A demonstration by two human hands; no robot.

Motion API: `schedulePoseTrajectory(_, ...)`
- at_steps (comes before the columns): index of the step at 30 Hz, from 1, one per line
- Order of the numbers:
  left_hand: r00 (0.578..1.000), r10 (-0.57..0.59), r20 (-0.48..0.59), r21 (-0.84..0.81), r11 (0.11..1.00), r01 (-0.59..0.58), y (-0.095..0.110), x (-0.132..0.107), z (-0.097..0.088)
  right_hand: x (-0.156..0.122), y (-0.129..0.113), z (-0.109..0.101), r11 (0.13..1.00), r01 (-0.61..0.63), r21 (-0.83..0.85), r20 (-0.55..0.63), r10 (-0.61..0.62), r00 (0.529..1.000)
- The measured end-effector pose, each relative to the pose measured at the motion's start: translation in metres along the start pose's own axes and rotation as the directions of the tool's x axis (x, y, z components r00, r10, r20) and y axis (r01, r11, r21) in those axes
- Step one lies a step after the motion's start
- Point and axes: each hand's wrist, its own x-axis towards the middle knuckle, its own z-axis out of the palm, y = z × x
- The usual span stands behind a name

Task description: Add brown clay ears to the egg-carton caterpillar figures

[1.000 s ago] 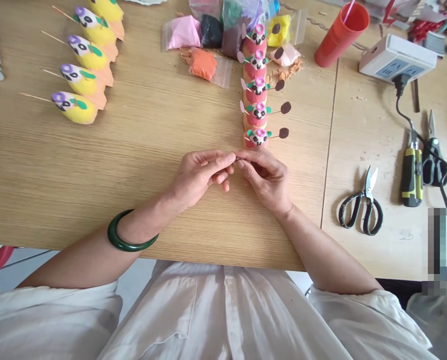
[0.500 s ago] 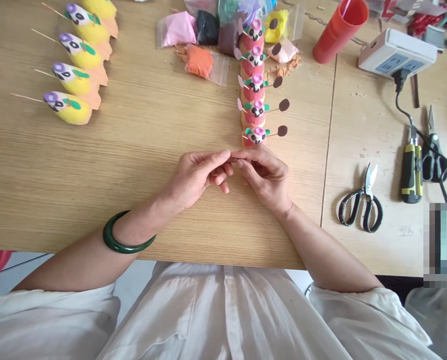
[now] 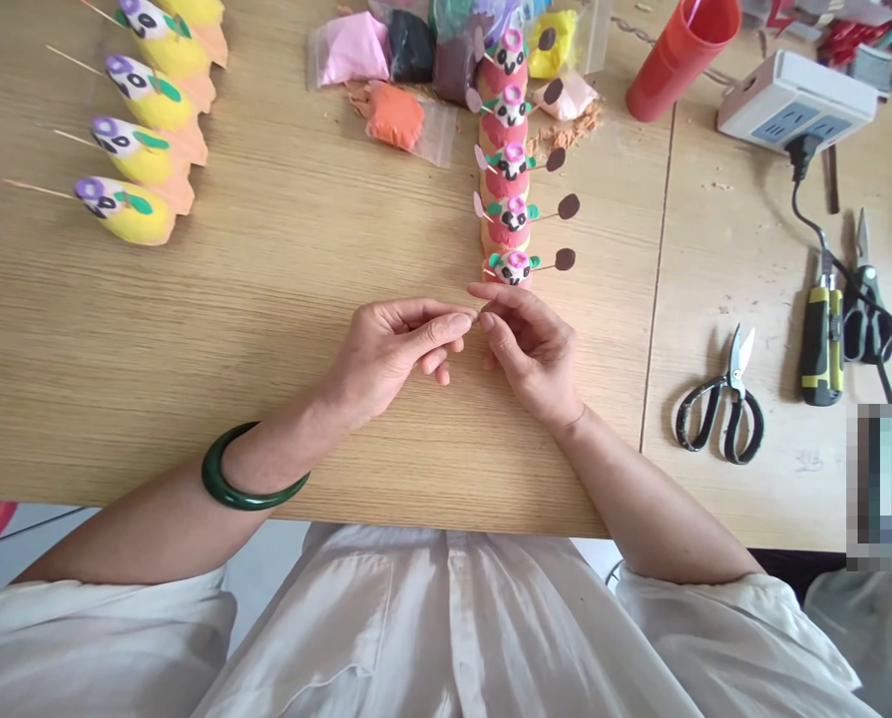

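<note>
My left hand (image 3: 390, 349) and my right hand (image 3: 528, 344) meet fingertip to fingertip over the wooden table (image 3: 266, 329). Both pinch a tiny dark piece (image 3: 480, 316) between them; it is too small to name. A green bangle (image 3: 247, 477) rings my left wrist. Just beyond my right fingers stands a row of red clay figures (image 3: 507, 155) with white faces, pink tops and brown discs on sticks. The nearest figure (image 3: 512, 267) almost touches my right fingertips.
Yellow clay figures (image 3: 136, 110) on sticks lie at the far left. Bags of coloured clay (image 3: 416, 60) sit at the back, beside a red cup (image 3: 677, 55). A power strip (image 3: 794, 105), scissors (image 3: 722, 409), a screwdriver (image 3: 820, 334) and pliers (image 3: 865, 299) lie to the right.
My right fingers have lifted and spread a little, and my left fingertips have shifted slightly right. The view has drifted, with the table things sliding up and left.
</note>
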Motion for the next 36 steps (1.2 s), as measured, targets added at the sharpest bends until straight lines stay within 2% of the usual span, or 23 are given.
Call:
schedulePoseTrajectory(4, 0.997, 0.060, -0.046, 0.149, 0.987, -0.053, 0.000, -0.002, -0.001, 0.001, -0.002, -0.001, 0.999, -0.021, -0.030, -0.018, 0.020, 1.000)
schedulePoseTrajectory(8, 0.983, 0.167, -0.077, 0.277, 0.950, -0.140, -0.002, -0.006, -0.004, 0.001, -0.001, -0.001, 0.999, -0.031, -0.022, -0.014, 0.030, 0.999)
schedulePoseTrajectory(14, 0.958, 0.284, -0.042, 0.400, 0.883, -0.245, -0.005, -0.012, -0.005, 0.000, 0.000, -0.001, 0.999, -0.038, 0.003, -0.001, 0.038, 0.999)
schedulePoseTrajectory(17, 0.954, 0.298, -0.042, 0.391, 0.883, -0.259, -0.003, -0.014, -0.003, 0.000, 0.001, -0.001, 0.999, -0.039, 0.002, -0.002, 0.039, 0.999)
schedulePoseTrajectory(21, 0.964, 0.258, -0.061, 0.373, 0.902, -0.218, -0.002, -0.013, -0.003, 0.000, 0.001, -0.002, 0.999, -0.038, -0.014, 0.009, 0.038, 0.999)
schedulePoseTrajectory(28, 0.977, 0.189, -0.101, 0.213, 0.963, -0.164, -0.002, 0.000, -0.007, 0.000, 0.000, -0.001, 0.999, -0.037, 0.007, -0.008, 0.037, 0.999)
schedulePoseTrajectory(33, 0.989, 0.134, -0.063, 0.141, 0.982, -0.124, 0.004, -0.001, -0.001, 0.002, 0.001, 0.000, 0.998, -0.064, -0.001, -0.014, 0.064, 0.998)
schedulePoseTrajectory(36, 0.989, 0.144, -0.018, 0.106, 0.984, -0.141, 0.005, -0.003, 0.000, 0.003, 0.002, -0.001, 0.995, -0.080, 0.050, 0.001, 0.080, 0.997)
